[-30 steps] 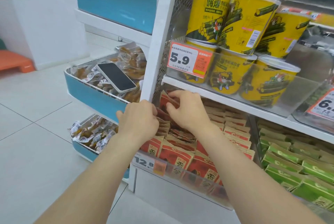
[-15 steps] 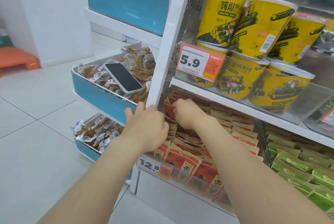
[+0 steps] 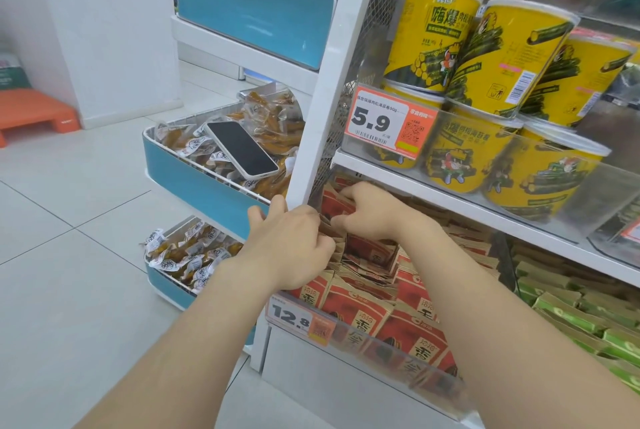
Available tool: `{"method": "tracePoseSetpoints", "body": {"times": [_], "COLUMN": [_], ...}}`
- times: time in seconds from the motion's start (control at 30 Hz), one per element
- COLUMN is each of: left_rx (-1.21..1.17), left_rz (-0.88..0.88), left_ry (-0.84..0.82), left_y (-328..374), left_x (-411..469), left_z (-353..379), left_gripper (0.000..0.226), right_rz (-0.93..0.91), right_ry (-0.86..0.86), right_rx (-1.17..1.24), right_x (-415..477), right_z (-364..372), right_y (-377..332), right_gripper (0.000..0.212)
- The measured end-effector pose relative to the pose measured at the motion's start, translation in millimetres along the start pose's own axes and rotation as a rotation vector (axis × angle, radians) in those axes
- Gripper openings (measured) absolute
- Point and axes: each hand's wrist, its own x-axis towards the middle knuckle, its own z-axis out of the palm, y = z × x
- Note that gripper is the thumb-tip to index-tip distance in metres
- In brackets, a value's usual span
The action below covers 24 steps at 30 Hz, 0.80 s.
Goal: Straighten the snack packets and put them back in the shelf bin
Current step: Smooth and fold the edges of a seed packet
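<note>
white wall [image 3: 104, 30], pale tiled floor [image 3: 69, 220], orange step stool [image 3: 34, 113] (far left)

Head-worn view, forward and downward, close above the shelf bin [image 3: 381, 356]

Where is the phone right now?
Head view, left of centre: the phone lies on wrapped snacks in the middle blue bin, just left of the white shelf post.

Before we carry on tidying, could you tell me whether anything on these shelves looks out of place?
Yes: a phone lies screen-up on the snack packs in the blue bin; it is not stock. The red packets gripped by the left hand and right hand are jumbled and tilted.
</note>
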Motion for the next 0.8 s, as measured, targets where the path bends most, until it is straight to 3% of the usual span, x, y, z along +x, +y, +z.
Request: {"method": "tracePoseSetpoints", "body": {"times": [0.13,0.17,0.27,0.33,0.47,0.57,0.6,0.73,0.8], "left_rx": [0.016,0.026,0.041,0.034,0.04,0.06,0.064,0.044,0.041], "left_rz": [0.015,0.019,0.033,0.046,0.085,0.109,0.115,0.142,0.135], "left_ry": [0.015,0.016,0.018,0.019,0.026,0.044,0.059,0.117,0.116], "left_y": [0.9,0.9,-0.8,-3.0,-5.5,-5.0,-4.9,-3.2,-1.4], "left_x": [0.9,0.6,0.1,-0.2,-2.0,-4.0,-4.3,-4.9,-5.9], "left_z": [-1.2,-0.9,0.1,1.3,1.1,-0.7,-1.6,-7.2,-8.4], "left_gripper": [0.037,0.038,0.04,0.041,0.045,0.045,0.046,0.046,0.047], "right_rz": [-0.012,-0.007,-0.002,-0.02,-0.039,-0.072,-0.085,-0.144,-0.151], "right_ry": [-0.016,-0.031,-0.042,-0.017,0.019,0.039,0.055,0.074,0.041], "right_rx": [-0.117,-0.152,-0.196,-0.162,-0.087,-0.073,-0.061,-0.023,0.041], "right_x": [5.5,6.3,14.3,16.4,14.4,12.8,11.9,2.7,-2.4], "right_z": [-1.4,-2.4,2.3,7.3,13.2,15.7,15.7,13.1,12.6], "right_y": [-10.0,-11.9,-12.1,-12.2,-7.7,-4.7,-4.5,-4.2,-2.6], "right_gripper": [0.075,0.071,0.028,0.019,0.014,0.044,0.045,0.025,0.025]}}
